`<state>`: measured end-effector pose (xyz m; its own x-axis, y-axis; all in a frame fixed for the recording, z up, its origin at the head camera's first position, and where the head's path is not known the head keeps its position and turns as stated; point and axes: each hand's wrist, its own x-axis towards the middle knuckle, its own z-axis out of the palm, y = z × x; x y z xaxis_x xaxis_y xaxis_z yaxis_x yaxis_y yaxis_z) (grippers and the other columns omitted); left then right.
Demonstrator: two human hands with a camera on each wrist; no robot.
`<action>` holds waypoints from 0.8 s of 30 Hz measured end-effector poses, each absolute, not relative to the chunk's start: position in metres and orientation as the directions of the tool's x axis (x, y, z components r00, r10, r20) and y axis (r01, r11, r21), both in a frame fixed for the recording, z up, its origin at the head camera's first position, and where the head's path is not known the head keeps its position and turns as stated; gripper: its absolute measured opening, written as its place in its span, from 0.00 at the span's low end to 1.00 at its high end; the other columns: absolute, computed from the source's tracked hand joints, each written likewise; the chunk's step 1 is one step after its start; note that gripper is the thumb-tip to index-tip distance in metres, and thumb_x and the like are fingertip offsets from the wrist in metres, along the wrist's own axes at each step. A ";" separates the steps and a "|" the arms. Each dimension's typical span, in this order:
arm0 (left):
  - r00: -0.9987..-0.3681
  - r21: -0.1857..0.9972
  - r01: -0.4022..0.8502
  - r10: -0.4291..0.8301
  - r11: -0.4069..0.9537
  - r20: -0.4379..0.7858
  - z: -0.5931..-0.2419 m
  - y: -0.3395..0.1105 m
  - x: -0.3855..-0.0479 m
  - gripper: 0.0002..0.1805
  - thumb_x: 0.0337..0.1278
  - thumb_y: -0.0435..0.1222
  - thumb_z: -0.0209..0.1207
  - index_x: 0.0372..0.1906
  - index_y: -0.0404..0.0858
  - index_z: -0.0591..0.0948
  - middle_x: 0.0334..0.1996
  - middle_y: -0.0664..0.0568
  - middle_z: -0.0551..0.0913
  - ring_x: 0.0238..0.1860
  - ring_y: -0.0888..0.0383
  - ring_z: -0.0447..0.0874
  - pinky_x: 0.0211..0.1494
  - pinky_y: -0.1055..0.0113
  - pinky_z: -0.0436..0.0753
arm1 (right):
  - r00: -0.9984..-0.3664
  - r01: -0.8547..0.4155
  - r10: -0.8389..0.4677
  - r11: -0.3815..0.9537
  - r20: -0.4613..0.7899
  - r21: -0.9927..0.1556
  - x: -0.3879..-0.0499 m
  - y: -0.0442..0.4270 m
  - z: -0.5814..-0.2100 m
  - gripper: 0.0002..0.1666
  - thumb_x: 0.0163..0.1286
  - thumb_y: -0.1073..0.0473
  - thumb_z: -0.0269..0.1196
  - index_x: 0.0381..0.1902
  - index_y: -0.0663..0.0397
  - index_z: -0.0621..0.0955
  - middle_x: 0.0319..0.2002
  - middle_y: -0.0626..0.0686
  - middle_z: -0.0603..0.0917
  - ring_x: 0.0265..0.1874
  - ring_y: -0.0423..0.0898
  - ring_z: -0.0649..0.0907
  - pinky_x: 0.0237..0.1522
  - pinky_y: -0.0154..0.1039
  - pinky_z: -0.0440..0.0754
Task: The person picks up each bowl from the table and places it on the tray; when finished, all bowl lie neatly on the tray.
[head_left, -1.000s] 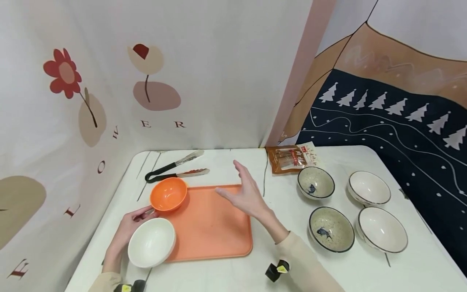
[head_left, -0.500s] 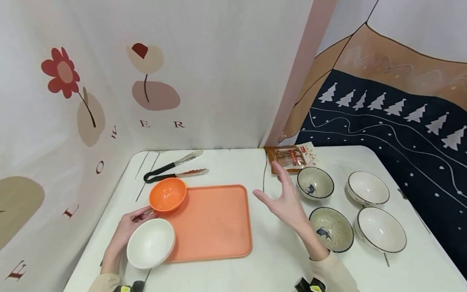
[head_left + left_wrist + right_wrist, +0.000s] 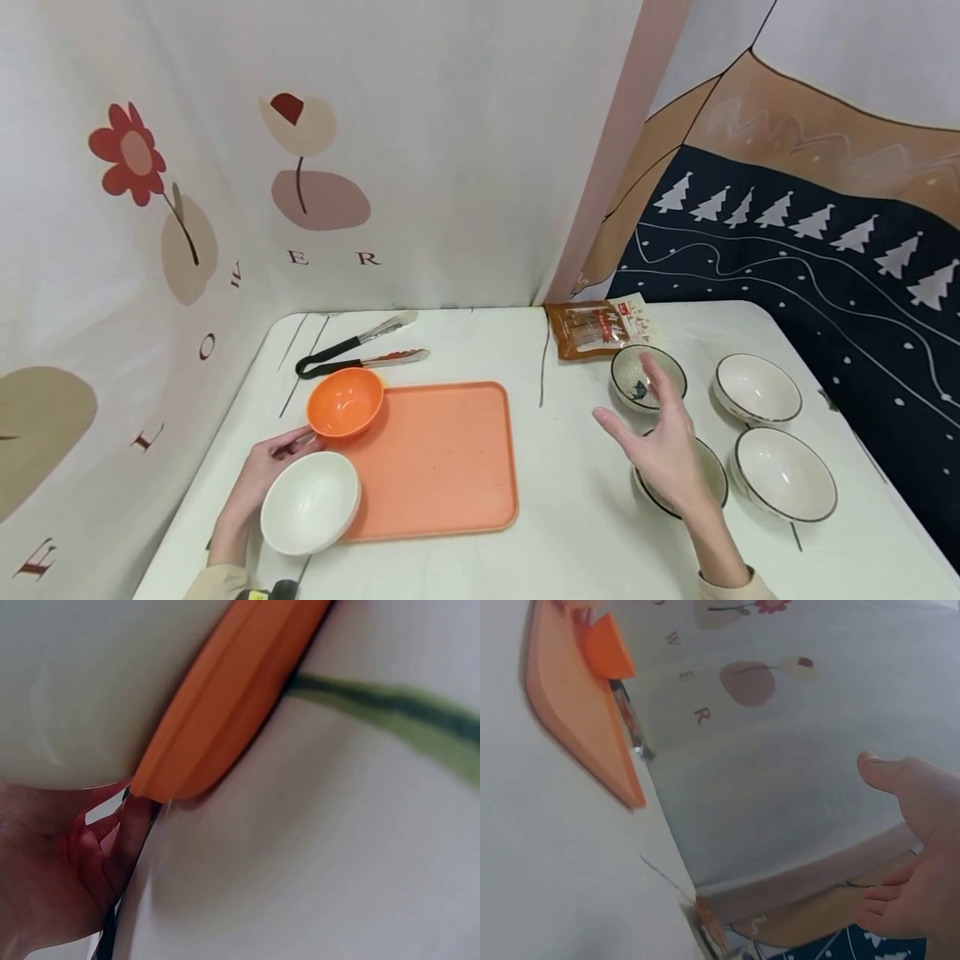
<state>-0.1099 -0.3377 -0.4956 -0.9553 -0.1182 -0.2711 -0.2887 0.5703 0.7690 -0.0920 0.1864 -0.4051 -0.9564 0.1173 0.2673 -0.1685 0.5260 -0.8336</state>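
Note:
My left hand is at the left edge of the orange tray, between an orange bowl and a white bowl, both standing on its left side. In the left wrist view its bent fingers meet the tray's edge below the white bowl; the bowls hide how the fingertips and thumb lie. My right hand is in the air with thumb and fingers spread, holding nothing. In the head view it covers part of a speckled green-grey bowl and overlaps a smaller matching bowl.
Two white bowls with dark rims, one farther back and one nearer, stand at the right. A brown snack packet lies at the back. Black-handled tongs lie spread behind the tray. Printed cloth hangs behind the table.
My right hand has moved right from above the tray, across the bare tabletop, to over the speckled bowls, with its fingers still spread. The left hand, tray and bowls have stayed in place.

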 end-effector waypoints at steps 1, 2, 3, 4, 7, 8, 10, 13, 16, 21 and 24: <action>-0.956 0.769 -0.287 -0.119 0.571 -0.268 -0.496 -0.338 -0.111 0.37 0.69 0.53 0.60 0.72 0.33 0.70 0.44 0.48 0.82 0.38 0.62 0.75 0.36 0.71 0.78 | -0.957 -0.155 0.130 0.528 0.260 -0.835 -0.089 0.190 -0.405 0.56 0.61 0.55 0.75 0.80 0.53 0.58 0.78 0.60 0.61 0.75 0.65 0.63 0.71 0.63 0.63; -0.956 0.768 -0.286 -0.119 0.573 -0.267 -0.496 -0.338 -0.111 0.37 0.69 0.53 0.60 0.72 0.33 0.70 0.44 0.48 0.82 0.38 0.62 0.75 0.37 0.71 0.78 | -0.959 -0.139 0.140 0.529 0.248 -0.837 -0.087 0.194 -0.405 0.57 0.61 0.54 0.75 0.80 0.53 0.57 0.78 0.60 0.60 0.75 0.65 0.63 0.71 0.64 0.62; -0.956 0.767 -0.287 -0.120 0.574 -0.268 -0.496 -0.339 -0.112 0.37 0.69 0.53 0.60 0.72 0.33 0.70 0.44 0.48 0.82 0.38 0.62 0.75 0.37 0.71 0.78 | -0.961 -0.122 0.149 0.532 0.234 -0.838 -0.084 0.197 -0.405 0.57 0.61 0.53 0.76 0.80 0.52 0.56 0.78 0.60 0.60 0.75 0.66 0.62 0.71 0.65 0.62; -0.954 0.765 -0.292 -0.121 0.574 -0.273 -0.497 -0.339 -0.112 0.37 0.70 0.53 0.60 0.72 0.33 0.70 0.44 0.48 0.82 0.38 0.62 0.75 0.37 0.71 0.79 | -0.963 -0.100 0.158 0.539 0.217 -0.836 -0.082 0.201 -0.406 0.59 0.60 0.52 0.76 0.81 0.52 0.55 0.79 0.61 0.59 0.75 0.67 0.62 0.71 0.66 0.61; -0.947 0.760 -0.313 -0.127 0.570 -0.295 -0.497 -0.340 -0.113 0.38 0.69 0.54 0.60 0.73 0.33 0.70 0.44 0.48 0.82 0.38 0.61 0.76 0.37 0.70 0.79 | -0.971 -0.025 0.181 0.569 0.156 -0.822 -0.075 0.211 -0.409 0.65 0.57 0.49 0.78 0.82 0.52 0.52 0.79 0.63 0.57 0.76 0.68 0.59 0.70 0.69 0.60; -0.944 0.758 -0.321 -0.130 0.568 -0.302 -0.497 -0.340 -0.113 0.38 0.69 0.54 0.60 0.73 0.34 0.70 0.44 0.48 0.82 0.38 0.61 0.76 0.38 0.70 0.80 | -0.972 0.000 0.190 0.581 0.136 -0.814 -0.072 0.215 -0.411 0.67 0.56 0.48 0.79 0.82 0.54 0.50 0.79 0.63 0.56 0.76 0.69 0.59 0.69 0.70 0.59; -0.940 0.756 -0.334 -0.135 0.563 -0.314 -0.497 -0.339 -0.113 0.39 0.69 0.55 0.60 0.73 0.34 0.69 0.44 0.49 0.82 0.38 0.60 0.76 0.37 0.70 0.80 | -0.972 0.050 0.211 0.611 0.102 -0.790 -0.067 0.221 -0.415 0.71 0.53 0.46 0.80 0.82 0.56 0.49 0.79 0.65 0.55 0.76 0.69 0.58 0.68 0.72 0.59; -0.934 0.756 -0.349 -0.146 0.554 -0.325 -0.497 -0.339 -0.112 0.39 0.68 0.55 0.60 0.74 0.35 0.69 0.45 0.48 0.82 0.39 0.60 0.77 0.38 0.70 0.80 | -0.966 0.106 0.246 0.646 0.075 -0.756 -0.059 0.228 -0.423 0.75 0.49 0.45 0.82 0.81 0.60 0.48 0.78 0.68 0.56 0.75 0.70 0.58 0.66 0.72 0.61; -0.932 0.751 -0.355 -0.150 0.557 -0.330 -0.497 -0.339 -0.112 0.40 0.67 0.56 0.61 0.74 0.35 0.69 0.45 0.48 0.82 0.39 0.60 0.77 0.38 0.70 0.80 | -0.963 0.126 0.260 0.679 0.076 -0.723 -0.053 0.234 -0.431 0.78 0.46 0.45 0.83 0.80 0.64 0.47 0.75 0.71 0.58 0.73 0.72 0.61 0.64 0.71 0.63; -0.934 0.747 -0.348 -0.148 0.566 -0.324 -0.496 -0.339 -0.113 0.41 0.67 0.57 0.61 0.74 0.35 0.69 0.46 0.48 0.82 0.40 0.60 0.75 0.38 0.71 0.79 | -0.958 0.123 0.271 0.694 0.099 -0.710 -0.045 0.239 -0.444 0.80 0.41 0.46 0.84 0.79 0.69 0.48 0.73 0.76 0.58 0.70 0.75 0.63 0.64 0.71 0.64; -0.939 0.750 -0.338 -0.146 0.569 -0.312 -0.497 -0.338 -0.113 0.40 0.67 0.57 0.61 0.74 0.36 0.70 0.45 0.48 0.81 0.40 0.60 0.74 0.38 0.71 0.78 | -0.954 0.116 0.277 0.695 0.116 -0.709 -0.041 0.240 -0.451 0.82 0.38 0.47 0.86 0.78 0.72 0.49 0.72 0.77 0.59 0.70 0.76 0.62 0.66 0.71 0.62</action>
